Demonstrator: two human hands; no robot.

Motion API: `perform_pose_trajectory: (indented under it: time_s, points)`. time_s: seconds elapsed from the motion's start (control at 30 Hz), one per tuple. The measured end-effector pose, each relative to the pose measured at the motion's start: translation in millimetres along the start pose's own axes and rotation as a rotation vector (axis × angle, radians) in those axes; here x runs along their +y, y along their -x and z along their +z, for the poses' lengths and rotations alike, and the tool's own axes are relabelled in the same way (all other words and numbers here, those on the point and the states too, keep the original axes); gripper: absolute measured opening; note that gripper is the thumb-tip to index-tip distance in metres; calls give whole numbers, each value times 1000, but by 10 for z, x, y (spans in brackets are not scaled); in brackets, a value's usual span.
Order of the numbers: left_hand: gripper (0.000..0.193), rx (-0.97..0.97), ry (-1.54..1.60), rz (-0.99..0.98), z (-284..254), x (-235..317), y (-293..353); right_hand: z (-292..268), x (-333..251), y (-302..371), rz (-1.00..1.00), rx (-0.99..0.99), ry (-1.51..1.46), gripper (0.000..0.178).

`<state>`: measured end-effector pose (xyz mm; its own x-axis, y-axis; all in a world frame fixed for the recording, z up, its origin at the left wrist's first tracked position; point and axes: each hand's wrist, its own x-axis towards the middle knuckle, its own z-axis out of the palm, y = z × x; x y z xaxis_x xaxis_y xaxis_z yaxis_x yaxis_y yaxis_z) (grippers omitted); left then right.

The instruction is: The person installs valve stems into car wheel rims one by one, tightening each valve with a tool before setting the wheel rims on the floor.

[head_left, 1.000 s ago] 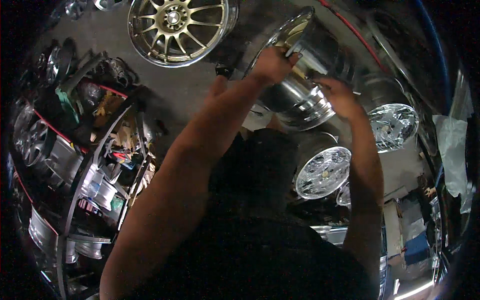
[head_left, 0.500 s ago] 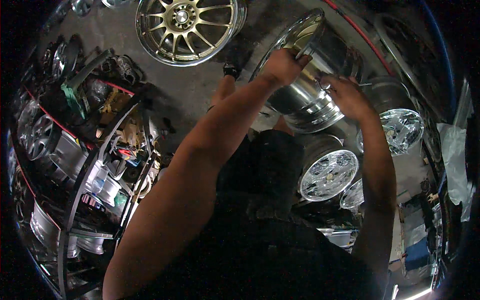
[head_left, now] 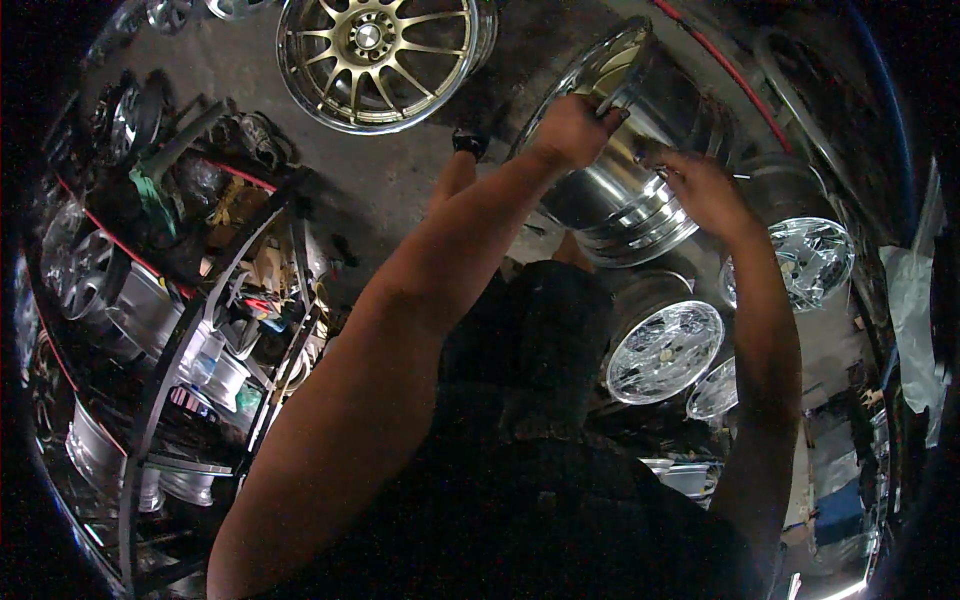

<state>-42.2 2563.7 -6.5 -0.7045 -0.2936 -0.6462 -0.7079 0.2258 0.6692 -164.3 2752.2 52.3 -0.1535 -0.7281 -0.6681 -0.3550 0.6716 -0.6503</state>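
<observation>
A polished wheel rim (head_left: 625, 185) with gold inside its face stands tilted in front of me, its silver barrel turned to the right. Over the lip of this rim, my left hand (head_left: 572, 132) is closed, its fingertips at the edge. Close to the barrel, my right hand (head_left: 708, 195) is closed too, thumb and fingers pinched together. Something small and dark may be between those fingers, but it is too dim to name.
A gold-spoked wheel (head_left: 368, 38) lies face up on the floor beyond. Film-wrapped chrome wheels (head_left: 665, 350) stand at my right, with another wrapped wheel (head_left: 800, 262) farther right. A metal rack (head_left: 150, 400) with rims and clutter fills the left. A red hose or bar (head_left: 725, 70) runs behind the rim.
The whole view has shifted slightly, moving things a little to the right. Both hands keep nearly the same places at the rim.
</observation>
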Motion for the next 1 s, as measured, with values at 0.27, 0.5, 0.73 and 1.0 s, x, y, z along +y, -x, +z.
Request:
perform_pose_trajectory:
  time_s: [0.27,0.5,0.73,1.0]
  points:
    - [44,-50,31,-43,-41,-2,40,372,54,169,129,156,-254,30]
    - [42,-38,-46,-30,22,-106,46,904,68,209,216,395,-623,31]
    - [41,86,-47,103,165,-258,-56,1638,-496,-183,227,944,58,29]
    - [47,31,-49,3,146,-160,-155,1335,-618,-111,293,1162,-1025,23]
